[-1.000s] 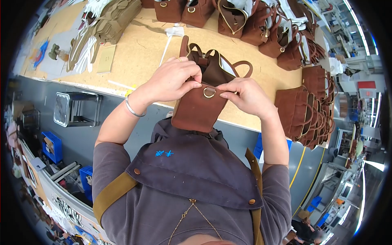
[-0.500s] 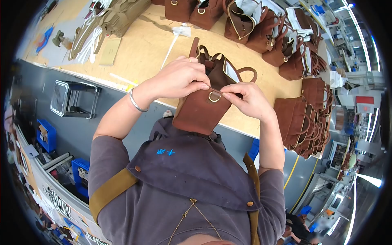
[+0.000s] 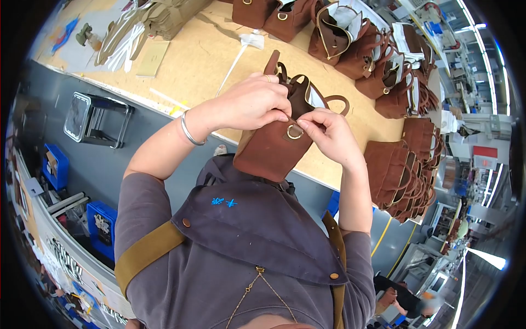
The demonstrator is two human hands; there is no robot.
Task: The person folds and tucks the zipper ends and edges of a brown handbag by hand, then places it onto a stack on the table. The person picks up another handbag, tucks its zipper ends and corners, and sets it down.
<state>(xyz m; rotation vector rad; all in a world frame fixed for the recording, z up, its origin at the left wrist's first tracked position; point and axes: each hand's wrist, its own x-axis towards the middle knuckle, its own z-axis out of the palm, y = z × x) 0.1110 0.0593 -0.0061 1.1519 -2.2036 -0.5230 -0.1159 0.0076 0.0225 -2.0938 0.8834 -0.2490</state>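
Note:
A brown bag (image 3: 268, 152) with a gold D-ring on its end panel is held at the table's front edge, its open top and handles tilted away from me. My left hand (image 3: 249, 103) pinches the top edge of the end panel, left of the D-ring (image 3: 295, 131). Close beside it, my right hand (image 3: 331, 134) pinches the same edge just right of the ring. The fingertips of both hands nearly meet. Dark lining and a white piece show inside the bag.
More brown bags (image 3: 359, 55) line the back of the wooden table (image 3: 219, 55); others (image 3: 386, 170) are stacked at the right. Straps (image 3: 170, 19) and a small yellowish booklet (image 3: 153, 58) lie at the left. A stool (image 3: 98, 118) stands on the floor. Another person (image 3: 402, 296) is at lower right.
The view has shifted, so the table's things appear displaced. The bag's end panel has turned a little, and both hands have moved closer together along its top edge.

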